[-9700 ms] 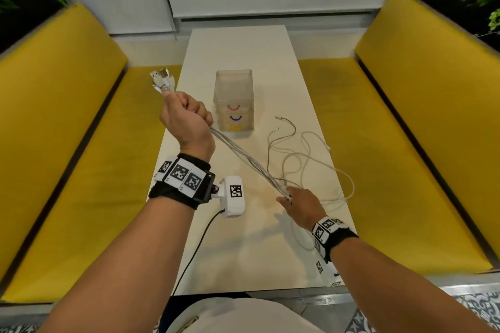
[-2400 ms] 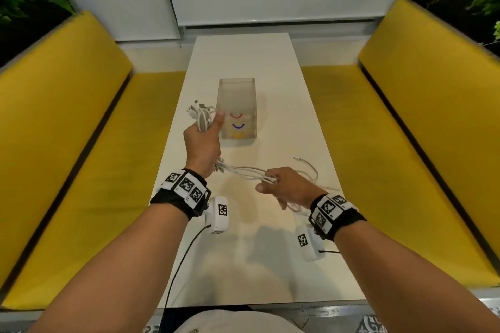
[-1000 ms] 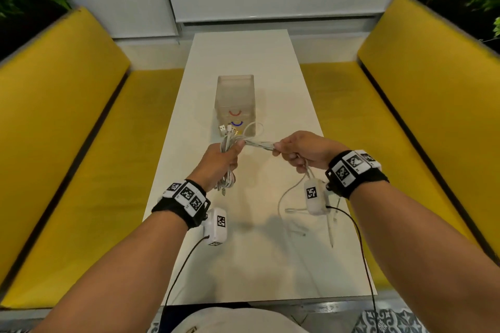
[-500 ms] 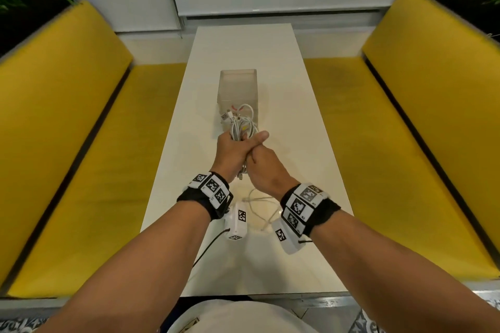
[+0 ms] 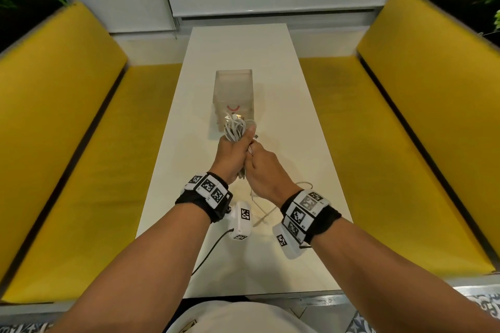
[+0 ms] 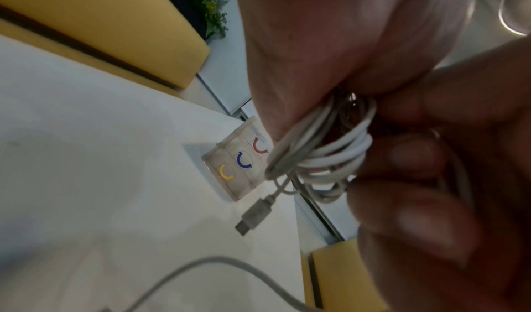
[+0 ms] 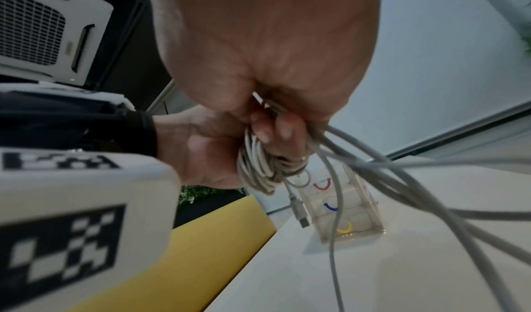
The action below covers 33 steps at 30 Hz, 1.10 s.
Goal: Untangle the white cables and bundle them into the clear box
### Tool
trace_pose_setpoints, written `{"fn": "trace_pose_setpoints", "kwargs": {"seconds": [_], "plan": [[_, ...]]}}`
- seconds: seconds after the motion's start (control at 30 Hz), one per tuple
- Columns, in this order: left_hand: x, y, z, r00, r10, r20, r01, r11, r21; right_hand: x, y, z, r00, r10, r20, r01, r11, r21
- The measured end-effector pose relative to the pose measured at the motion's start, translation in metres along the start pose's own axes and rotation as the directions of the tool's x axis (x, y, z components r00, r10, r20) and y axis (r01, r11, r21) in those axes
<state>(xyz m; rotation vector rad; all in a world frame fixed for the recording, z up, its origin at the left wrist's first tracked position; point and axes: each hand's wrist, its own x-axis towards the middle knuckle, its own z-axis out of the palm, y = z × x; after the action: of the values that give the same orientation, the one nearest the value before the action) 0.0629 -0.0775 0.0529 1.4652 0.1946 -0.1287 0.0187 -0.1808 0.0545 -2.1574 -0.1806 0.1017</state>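
A coil of white cables (image 5: 234, 130) sticks up out of my left hand (image 5: 238, 147), which grips it just in front of the clear box (image 5: 234, 86). My right hand (image 5: 257, 161) presses against the left one and holds the loose strands of the same cables. In the left wrist view the coil (image 6: 324, 155) sits between thumb and fingers, and a USB plug (image 6: 254, 214) dangles from it. In the right wrist view the strands (image 7: 402, 180) run from my fist toward the coil (image 7: 258, 164), above the box (image 7: 344, 205) with its red, blue and yellow arcs. A cable tail (image 5: 259, 205) lies on the table.
The long white table (image 5: 243, 48) runs away from me to a white wall. Yellow benches stand along its left (image 5: 67, 143) and right (image 5: 405, 143). Black cords hang from the cameras on my wrists.
My right hand, held apart a second ago with the strands stretched, has come in against my left hand. The coil in the left hand is thicker and less cable lies on the table.
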Motion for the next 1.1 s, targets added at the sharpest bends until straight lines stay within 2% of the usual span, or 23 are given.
{"fn": "trace_pose_setpoints", "kwargs": {"seconds": [0.07,0.13,0.17,0.33,0.57,0.8,0.9,1.0,1.1], "plan": [[0.000,0.002,0.000,0.999,-0.044,-0.016,0.042,0.995,-0.092,-0.002,0.005,0.001,0.999,0.009,-0.046,-0.013,0.997,-0.073],[0.002,0.005,-0.002,0.995,-0.096,-0.022,0.090,0.976,-0.198,-0.007,0.013,-0.001,1.000,0.013,-0.026,-0.017,0.986,-0.166],[0.003,0.005,-0.004,0.994,-0.112,-0.018,0.105,0.966,-0.235,-0.010,0.017,-0.002,1.000,0.017,-0.002,-0.017,0.988,-0.157],[0.002,0.004,-0.005,0.990,-0.141,-0.033,0.124,0.944,-0.305,-0.021,0.045,-0.004,0.993,0.007,0.122,-0.022,0.992,0.123],[0.009,0.016,-0.018,0.989,-0.103,-0.103,0.069,0.954,-0.292,-0.032,0.083,-0.001,0.983,-0.029,0.184,0.016,0.997,0.073],[0.018,0.024,-0.031,0.995,-0.065,-0.078,0.037,0.950,-0.311,-0.027,0.090,-0.006,0.971,0.094,0.218,-0.138,0.971,0.195],[0.021,0.028,-0.037,0.997,-0.055,-0.056,0.032,0.934,-0.355,-0.027,0.098,-0.014,0.947,0.205,0.247,-0.281,0.901,0.331],[0.023,0.028,-0.042,0.996,-0.046,-0.079,0.022,0.962,-0.274,-0.029,0.108,-0.025,0.921,0.282,0.269,-0.376,0.821,0.429],[0.026,0.025,-0.042,0.988,-0.016,-0.154,0.009,0.999,-0.044,-0.023,0.099,-0.035,0.925,0.278,0.259,-0.346,0.897,0.275]]}}
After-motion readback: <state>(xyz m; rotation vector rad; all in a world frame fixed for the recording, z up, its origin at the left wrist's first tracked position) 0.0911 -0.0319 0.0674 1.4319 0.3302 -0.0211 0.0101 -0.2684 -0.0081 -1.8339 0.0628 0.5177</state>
